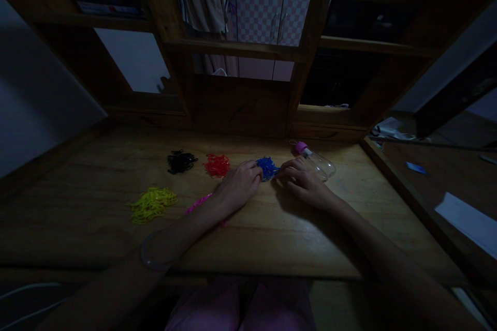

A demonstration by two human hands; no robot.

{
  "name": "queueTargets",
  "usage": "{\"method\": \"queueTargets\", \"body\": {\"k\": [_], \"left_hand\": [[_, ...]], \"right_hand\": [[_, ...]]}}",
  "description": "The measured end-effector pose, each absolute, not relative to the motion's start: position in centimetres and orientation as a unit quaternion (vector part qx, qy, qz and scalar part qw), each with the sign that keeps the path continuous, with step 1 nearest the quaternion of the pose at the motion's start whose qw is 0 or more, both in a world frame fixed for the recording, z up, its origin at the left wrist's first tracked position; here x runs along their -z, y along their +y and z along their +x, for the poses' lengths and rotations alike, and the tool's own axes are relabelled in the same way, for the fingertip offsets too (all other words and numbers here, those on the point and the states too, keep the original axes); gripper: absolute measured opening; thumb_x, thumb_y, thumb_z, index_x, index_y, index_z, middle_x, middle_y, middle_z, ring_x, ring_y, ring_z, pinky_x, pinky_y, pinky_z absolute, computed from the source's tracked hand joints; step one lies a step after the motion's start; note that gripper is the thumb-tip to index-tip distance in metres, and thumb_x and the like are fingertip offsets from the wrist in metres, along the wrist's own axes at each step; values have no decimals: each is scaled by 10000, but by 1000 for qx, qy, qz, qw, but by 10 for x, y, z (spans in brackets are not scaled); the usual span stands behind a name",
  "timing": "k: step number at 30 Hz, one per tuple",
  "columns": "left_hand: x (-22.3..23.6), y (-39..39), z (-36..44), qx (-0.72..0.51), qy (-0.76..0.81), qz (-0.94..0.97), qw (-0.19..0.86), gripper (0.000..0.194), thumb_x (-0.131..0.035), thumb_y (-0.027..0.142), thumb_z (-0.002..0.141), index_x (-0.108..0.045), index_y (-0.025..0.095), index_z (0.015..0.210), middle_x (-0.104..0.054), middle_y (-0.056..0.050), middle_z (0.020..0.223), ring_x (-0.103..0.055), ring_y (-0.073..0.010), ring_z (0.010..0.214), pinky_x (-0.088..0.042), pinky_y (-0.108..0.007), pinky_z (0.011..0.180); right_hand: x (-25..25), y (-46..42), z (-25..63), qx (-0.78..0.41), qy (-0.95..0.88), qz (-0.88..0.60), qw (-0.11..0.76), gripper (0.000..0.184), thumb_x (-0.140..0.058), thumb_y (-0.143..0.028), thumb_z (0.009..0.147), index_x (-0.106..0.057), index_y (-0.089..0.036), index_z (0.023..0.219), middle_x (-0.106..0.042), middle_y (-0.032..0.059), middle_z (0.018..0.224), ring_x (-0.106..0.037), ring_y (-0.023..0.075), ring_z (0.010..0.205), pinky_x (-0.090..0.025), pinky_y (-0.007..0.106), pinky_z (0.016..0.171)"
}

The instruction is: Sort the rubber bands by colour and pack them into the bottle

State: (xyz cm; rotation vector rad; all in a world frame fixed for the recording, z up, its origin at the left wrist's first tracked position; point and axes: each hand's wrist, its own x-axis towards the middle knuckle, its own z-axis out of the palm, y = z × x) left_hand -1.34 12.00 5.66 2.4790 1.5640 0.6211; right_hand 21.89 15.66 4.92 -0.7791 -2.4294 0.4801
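Observation:
A small pile of blue rubber bands (266, 167) lies on the wooden desk between my two hands. My left hand (244, 182) rests at the pile's left edge, its fingers curled together and their tips partly hidden. On the pile's right side, my right hand (303, 180) has its fingertips pinched on a blue strand that reaches out of the heap. Just behind the right hand, a clear bottle with a pink cap (323, 163) lies on its side. Pink rubber bands (199, 203) are partly covered by my left forearm.
Red rubber bands (217, 165), black ones (182, 161) and yellow ones (152, 205) lie in separate heaps toward the left. A wooden shelf unit (240, 106) rises along the desk's back. White paper (468, 220) and a blue card (415, 167) lie on a surface at right.

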Motion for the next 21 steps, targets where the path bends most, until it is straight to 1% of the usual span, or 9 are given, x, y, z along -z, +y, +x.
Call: {"method": "queueTargets", "body": {"k": [6, 12, 21], "left_hand": [[-57, 119, -13, -226, 530, 814, 74, 186, -440, 120, 904, -605, 172, 837, -602, -50, 909, -589, -183, 825, -471, -304, 744], [-56, 120, -13, -261, 533, 800, 90, 174, -390, 95, 902, -542, 178, 880, -580, -45, 923, -580, -174, 823, -462, -302, 751], [-55, 121, -13, -274, 531, 796, 100, 168, -378, 89, 895, -514, 187, 893, -577, -44, 927, -572, -172, 822, -461, -305, 757]], "right_hand": [[-49, 159, 220, -163, -893, -314, 278, 197, -509, -192, 937, -691, -212, 1013, -624, 95, 1017, -557, 246, 974, -459, 427, 886], [-52, 158, 220, -160, -886, -321, 294, 179, -514, -168, 932, -682, -207, 979, -631, 82, 968, -565, 232, 928, -456, 404, 855], [-51, 157, 221, -138, -878, -334, 313, 169, -525, -156, 911, -674, -211, 969, -638, 78, 980, -570, 238, 943, -452, 395, 841]]}}
